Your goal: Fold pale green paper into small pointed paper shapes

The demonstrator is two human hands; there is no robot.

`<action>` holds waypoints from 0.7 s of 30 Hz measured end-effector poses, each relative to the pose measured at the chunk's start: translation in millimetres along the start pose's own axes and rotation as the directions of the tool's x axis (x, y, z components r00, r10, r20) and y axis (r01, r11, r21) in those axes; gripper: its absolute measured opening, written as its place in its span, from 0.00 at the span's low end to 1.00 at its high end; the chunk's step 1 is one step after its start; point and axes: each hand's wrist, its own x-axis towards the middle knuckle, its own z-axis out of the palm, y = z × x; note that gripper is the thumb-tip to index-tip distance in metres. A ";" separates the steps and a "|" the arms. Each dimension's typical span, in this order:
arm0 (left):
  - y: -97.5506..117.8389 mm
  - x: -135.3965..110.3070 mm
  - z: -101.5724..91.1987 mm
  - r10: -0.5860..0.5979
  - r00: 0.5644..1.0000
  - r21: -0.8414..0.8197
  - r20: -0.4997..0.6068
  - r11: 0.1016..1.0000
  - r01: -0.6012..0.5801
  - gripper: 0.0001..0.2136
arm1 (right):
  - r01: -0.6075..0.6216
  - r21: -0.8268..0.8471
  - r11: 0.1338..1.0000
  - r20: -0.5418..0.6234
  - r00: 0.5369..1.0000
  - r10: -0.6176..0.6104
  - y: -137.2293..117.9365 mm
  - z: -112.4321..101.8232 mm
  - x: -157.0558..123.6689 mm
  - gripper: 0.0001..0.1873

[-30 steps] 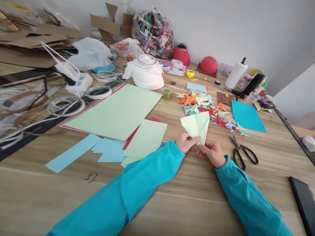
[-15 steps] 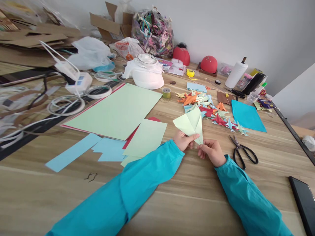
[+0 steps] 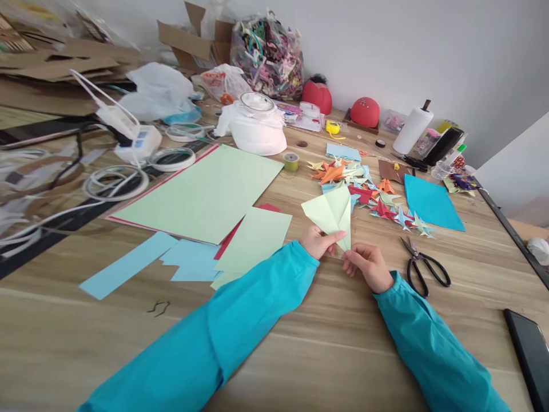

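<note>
A partly folded pale green sheet of origami paper is held up between both hands above the wooden table. My left hand grips its lower left part, the thumb lying across the folds. At the narrow bottom tip, my right hand pinches the paper between thumb and fingers. Just beyond lies a pile of folded paper cranes in orange, red, blue and green. Black-handled scissors rest slightly open to the right of my right hand.
Large green sheets, smaller green sheets and blue paper strips lie on the left. A turquoise sheet is at the right, a phone at the near right edge. A thread spool stands behind; coiled cables crowd the far left.
Both hands have shifted very slightly left with the green paper, whose lower tip looks a little narrower. The grip of each hand is the same.
</note>
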 end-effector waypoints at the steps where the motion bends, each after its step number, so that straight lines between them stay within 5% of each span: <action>1: 1.0 -1.3 0.9 0.002 1.000 0.026 0.014 1.000 -0.003 0.15 | 0.003 -0.013 1.000 -0.008 1.000 -0.003 0.3 1.0 0.3 0.15; 21: -3.5 3.7 -1.4 0.010 0.995 -0.076 -0.104 0.997 -0.018 0.16 | -0.018 0.056 0.998 -0.032 0.999 0.020 4.4 -1.1 0.1 0.15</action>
